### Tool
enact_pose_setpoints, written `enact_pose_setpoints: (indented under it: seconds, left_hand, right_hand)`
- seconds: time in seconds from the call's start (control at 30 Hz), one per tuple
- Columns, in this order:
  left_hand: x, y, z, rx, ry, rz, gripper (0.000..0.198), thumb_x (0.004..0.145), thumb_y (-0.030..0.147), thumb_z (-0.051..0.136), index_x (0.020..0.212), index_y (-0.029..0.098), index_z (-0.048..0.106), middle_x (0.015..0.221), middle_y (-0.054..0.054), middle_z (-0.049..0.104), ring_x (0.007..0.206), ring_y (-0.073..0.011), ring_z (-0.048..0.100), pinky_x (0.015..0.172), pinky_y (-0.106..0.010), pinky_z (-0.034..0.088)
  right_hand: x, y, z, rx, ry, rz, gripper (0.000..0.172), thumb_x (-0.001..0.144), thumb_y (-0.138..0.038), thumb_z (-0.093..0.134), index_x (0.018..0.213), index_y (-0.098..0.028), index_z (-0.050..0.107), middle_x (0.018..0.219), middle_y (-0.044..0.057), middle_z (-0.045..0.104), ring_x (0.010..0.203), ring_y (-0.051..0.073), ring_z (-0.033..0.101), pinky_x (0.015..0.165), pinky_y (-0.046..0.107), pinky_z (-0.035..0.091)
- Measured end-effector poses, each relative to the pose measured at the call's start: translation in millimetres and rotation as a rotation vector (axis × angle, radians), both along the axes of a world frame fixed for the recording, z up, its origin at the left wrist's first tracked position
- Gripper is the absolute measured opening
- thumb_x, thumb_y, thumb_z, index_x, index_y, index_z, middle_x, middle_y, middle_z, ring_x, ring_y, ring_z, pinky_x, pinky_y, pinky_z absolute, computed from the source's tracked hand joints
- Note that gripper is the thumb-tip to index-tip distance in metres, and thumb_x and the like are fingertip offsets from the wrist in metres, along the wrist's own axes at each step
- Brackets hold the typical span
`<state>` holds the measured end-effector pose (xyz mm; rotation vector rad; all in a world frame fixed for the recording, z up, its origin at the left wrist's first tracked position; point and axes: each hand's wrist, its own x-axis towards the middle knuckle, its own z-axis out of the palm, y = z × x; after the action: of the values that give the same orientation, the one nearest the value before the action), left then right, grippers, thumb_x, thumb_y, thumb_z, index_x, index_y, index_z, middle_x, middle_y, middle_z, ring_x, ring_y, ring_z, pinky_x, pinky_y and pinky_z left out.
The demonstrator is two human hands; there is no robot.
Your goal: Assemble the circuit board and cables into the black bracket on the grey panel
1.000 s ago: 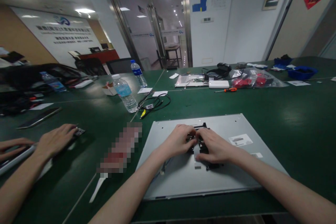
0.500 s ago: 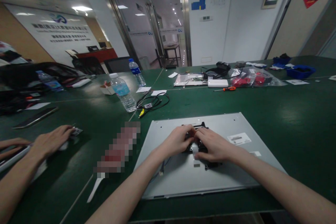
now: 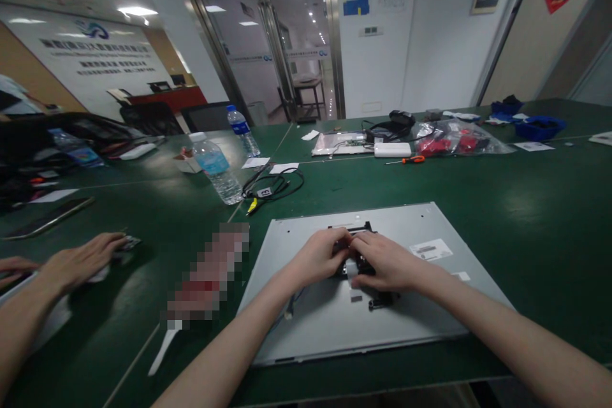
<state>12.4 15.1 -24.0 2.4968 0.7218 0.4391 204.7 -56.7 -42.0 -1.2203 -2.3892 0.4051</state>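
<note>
A flat grey metal panel (image 3: 335,325), like the back of a display, lies on the green table in front of me. At its middle sits a black bracket-like part (image 3: 382,301), mostly covered by my hands. My left hand (image 3: 321,259) is closed on its left side, with the fingertips bent inward. From the right, my right hand (image 3: 385,261) grips the same part, and its fingertips meet those of the left. A pale strip (image 3: 352,271) shows between the hands. What the fingertips pinch is hidden. A thin cable (image 3: 289,313) lies on the panel near my left forearm.
Left of the panel is a pixelated reddish item (image 3: 210,274) with a white tail. Beyond it are a water bottle (image 3: 217,169) and black cables (image 3: 275,188). Another person's hand (image 3: 83,261) works at far left. An orange screwdriver (image 3: 406,160) and a plastic bag (image 3: 461,138) lie behind.
The view has shifted slightly, so most things appear a little further left. My hands keep their hold on the black part, with hardly any movement.
</note>
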Motion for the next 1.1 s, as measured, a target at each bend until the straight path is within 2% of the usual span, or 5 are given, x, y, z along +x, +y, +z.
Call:
enact_pose_setpoints:
  seconds: [0.17,0.33,0.8,0.97,1.1]
  left_hand:
    - [1,-2,3.8,-0.027,-0.01,0.006,0.009,0.085,0.012,0.054,0.089,0.017,0.061,0.081,-0.001,0.067,0.073,-0.0151,0.06,0.068,-0.026,0.044]
    - [1,-1,5.1,-0.044,-0.015,-0.001,0.009,0.084,0.013,0.054,0.088,0.017,0.061,0.081,-0.002,0.068,0.073,-0.0154,0.06,0.068,-0.027,0.045]
    - [3,-2,6.3,-0.075,-0.023,0.006,0.006,0.085,0.016,0.055,0.088,0.018,0.06,0.081,-0.002,0.069,0.073,-0.0157,0.062,0.068,-0.027,0.046]
    - [2,0,4.9,-0.051,-0.02,0.022,0.012,0.081,0.012,0.056,0.09,0.019,0.06,0.082,-0.002,0.069,0.074,-0.0167,0.062,0.069,-0.028,0.045]
    - [1,1,1.6,-0.026,-0.019,0.028,0.014,0.079,0.012,0.057,0.091,0.019,0.06,0.082,-0.002,0.068,0.074,-0.0171,0.061,0.068,-0.028,0.044]
  right_hand:
    - [5,1,0.8,0.004,-0.022,0.036,0.049,0.078,-0.041,0.072,0.114,-0.015,0.052,0.113,0.015,0.059,0.102,0.028,0.055,0.088,0.044,0.047]
    - [7,1,4.6,0.011,-0.031,0.066,0.051,0.08,-0.041,0.071,0.119,-0.015,0.051,0.115,0.015,0.058,0.103,0.028,0.055,0.089,0.043,0.046]
    - [4,1,10.5,0.033,-0.053,0.007,0.03,0.095,-0.043,0.053,0.107,-0.016,0.057,0.107,0.012,0.062,0.097,0.025,0.056,0.084,0.039,0.045]
    - [4,2,10.5,0.08,-0.043,-0.035,0.034,0.09,-0.05,0.057,0.099,-0.018,0.059,0.104,0.01,0.063,0.096,0.025,0.056,0.085,0.04,0.042]
    - [3,2,10.7,0.121,-0.054,-0.088,0.03,0.085,-0.043,0.063,0.099,-0.017,0.056,0.102,0.01,0.062,0.095,0.025,0.055,0.085,0.039,0.041]
